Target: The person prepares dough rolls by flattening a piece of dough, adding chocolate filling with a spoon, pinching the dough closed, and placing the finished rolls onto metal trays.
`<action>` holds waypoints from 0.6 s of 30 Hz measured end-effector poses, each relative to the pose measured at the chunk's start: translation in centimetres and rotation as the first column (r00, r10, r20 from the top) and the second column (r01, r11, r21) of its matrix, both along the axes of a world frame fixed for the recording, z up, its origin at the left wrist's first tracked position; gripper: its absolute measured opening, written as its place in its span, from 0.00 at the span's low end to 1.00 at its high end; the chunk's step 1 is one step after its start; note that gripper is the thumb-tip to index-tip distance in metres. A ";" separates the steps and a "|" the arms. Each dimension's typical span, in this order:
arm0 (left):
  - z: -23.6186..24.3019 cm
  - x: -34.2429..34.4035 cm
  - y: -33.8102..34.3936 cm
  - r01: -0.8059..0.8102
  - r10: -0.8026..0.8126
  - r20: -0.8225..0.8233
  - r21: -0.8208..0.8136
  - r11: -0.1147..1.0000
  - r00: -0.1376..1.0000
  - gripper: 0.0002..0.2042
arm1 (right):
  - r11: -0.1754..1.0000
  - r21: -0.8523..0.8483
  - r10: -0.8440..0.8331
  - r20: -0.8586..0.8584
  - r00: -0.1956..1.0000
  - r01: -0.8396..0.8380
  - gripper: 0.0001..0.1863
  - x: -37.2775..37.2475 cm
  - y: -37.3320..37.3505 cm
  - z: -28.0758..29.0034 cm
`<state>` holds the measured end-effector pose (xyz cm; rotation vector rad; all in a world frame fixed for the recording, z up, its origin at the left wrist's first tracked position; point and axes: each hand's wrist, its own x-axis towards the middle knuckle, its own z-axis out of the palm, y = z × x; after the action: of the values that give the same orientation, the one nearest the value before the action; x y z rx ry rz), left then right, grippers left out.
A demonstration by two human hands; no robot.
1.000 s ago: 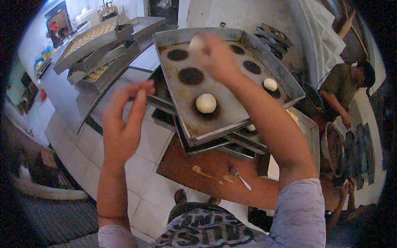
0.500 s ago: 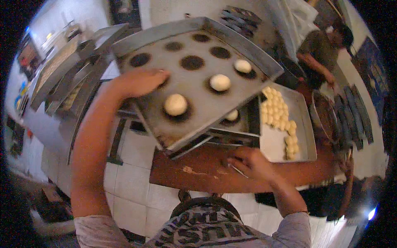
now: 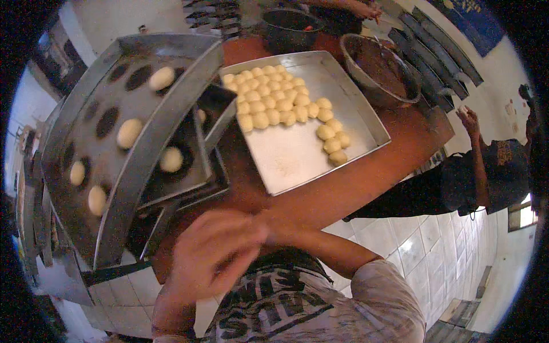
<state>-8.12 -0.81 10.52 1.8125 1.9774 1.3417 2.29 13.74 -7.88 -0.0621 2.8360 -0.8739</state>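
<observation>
My left hand is in front of my body near the table's edge, smeared by motion. Beside it is my right hand, partly covered by the left, so its fingers do not show. I cannot make out anything in either hand. To the left, a dark metal baking tray lies tilted on a stack, with several dough balls spaced over its round dark spots. Under it, a lower tray holds another dough ball. Ahead, a lighter tray contains closely packed yellowish dough balls.
Beyond the light tray, a bowl with brown contents and a dark bucket stand on the reddish-brown table. Dark metal pans are stacked at the far right. Another person is at the right; another person's hand shows at the top.
My left hand has left the upper tray and come back toward my body; a fourth dough ball now shows on that tray. My view has turned right, and my right hand is nearer the left.
</observation>
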 end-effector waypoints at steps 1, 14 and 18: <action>-1.4 0.0 2.9 -0.009 0.010 0.029 -0.035 0.999 1.000 0.07 | 0.996 -0.082 0.035 -0.024 0.999 -0.037 0.11 0.6 0.9 0.2; -18.4 0.4 30.5 -0.184 0.179 -0.041 -0.242 0.953 0.983 0.25 | 0.483 -0.621 -0.728 0.106 0.677 0.617 0.14 9.4 24.3 10.1; -18.2 -0.5 30.7 -0.098 0.156 0.236 -0.239 0.966 0.959 0.25 | 0.537 0.022 -0.686 -0.570 0.452 0.843 0.11 8.5 38.3 12.1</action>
<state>-8.57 29.93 -7.66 1.3618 2.0401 1.2502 10.75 52.06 4.20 1.3972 3.4457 -0.5314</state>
